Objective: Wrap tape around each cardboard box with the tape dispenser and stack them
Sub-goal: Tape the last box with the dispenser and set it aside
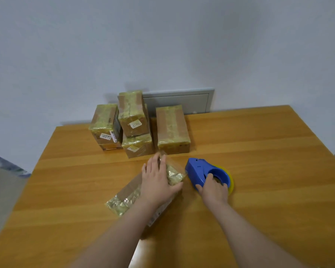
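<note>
A cardboard box [128,196] wound with yellowish tape lies at an angle on the wooden table [259,151] in front of me. My left hand [159,180] lies flat on its top, fingers straight and thumb at the box's right edge. To the right, my right hand [214,189] grips the blue tape dispenser [199,169], fingers curled into the hole of its yellow tape roll [230,180]. The dispenser rests on the table, its nose close to the box's far corner.
Several taped cardboard boxes stand at the table's far left: one [104,126] on the left, one [132,113] stacked on another [137,147], one [172,128] on the right. A grey wall panel [191,99] sits behind them.
</note>
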